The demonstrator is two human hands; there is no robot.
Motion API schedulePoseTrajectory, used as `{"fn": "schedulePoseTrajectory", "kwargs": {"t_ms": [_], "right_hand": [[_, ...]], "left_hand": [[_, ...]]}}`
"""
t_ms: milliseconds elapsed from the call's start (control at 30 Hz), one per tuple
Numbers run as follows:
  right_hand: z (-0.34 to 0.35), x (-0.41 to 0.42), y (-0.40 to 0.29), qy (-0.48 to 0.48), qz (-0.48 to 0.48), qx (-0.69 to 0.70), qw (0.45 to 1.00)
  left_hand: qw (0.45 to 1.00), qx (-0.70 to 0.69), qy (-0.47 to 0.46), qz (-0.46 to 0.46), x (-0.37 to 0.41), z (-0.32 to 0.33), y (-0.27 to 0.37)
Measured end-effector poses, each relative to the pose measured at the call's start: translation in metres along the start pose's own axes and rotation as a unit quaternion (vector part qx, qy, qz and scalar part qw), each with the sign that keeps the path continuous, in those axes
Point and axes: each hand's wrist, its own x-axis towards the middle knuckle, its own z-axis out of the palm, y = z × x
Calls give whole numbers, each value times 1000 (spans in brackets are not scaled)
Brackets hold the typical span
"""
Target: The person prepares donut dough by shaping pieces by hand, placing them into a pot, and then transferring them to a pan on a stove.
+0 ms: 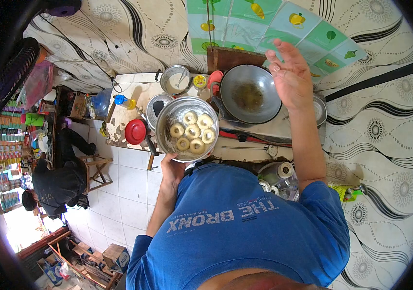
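My left hand [173,168] grips the near rim of a metal bowl [161,135] that holds several raw ring-shaped pieces of dough [192,131], lightly floured. My right hand [290,74] is raised beside the right rim of a dark wok [235,78], fingers apart and partly bent, with nothing visible in it. A shallow pool of oil [248,97] lies in the wok, which sits on a gas stove [255,136]. Left of the wok are a pot of whitish batter [174,80] with a utensil in it, a perforated metal pan [153,110] and a red plastic bowl [135,131].
A blue-capped bottle [124,101] and a yellow-lidded jar [200,82] stand on the worn tabletop [126,86]. Metal skewers [244,147] lie before the stove. A metal lid or pan [319,110] is at the right. Another person [59,185] sits on a wooden stool at the far left.
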Motion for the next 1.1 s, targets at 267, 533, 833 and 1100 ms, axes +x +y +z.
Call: {"fn": "schedulePoseTrajectory", "kwargs": {"t_ms": [267, 533, 833, 1100], "right_hand": [[11, -4, -3, 12, -5, -16, 1000], [26, -5, -8, 0, 17, -86, 996], [36, -6, -7, 9, 47, -143, 989], [45, -10, -5, 10, 70, -154, 985]], "left_hand": [[1000, 6, 0, 1, -4, 12, 4], [1000, 2, 5, -10, -3, 5, -1], [1000, 11, -6, -7, -3, 3, -1], [1000, 8, -5, -5, -2, 3, -2]]}}
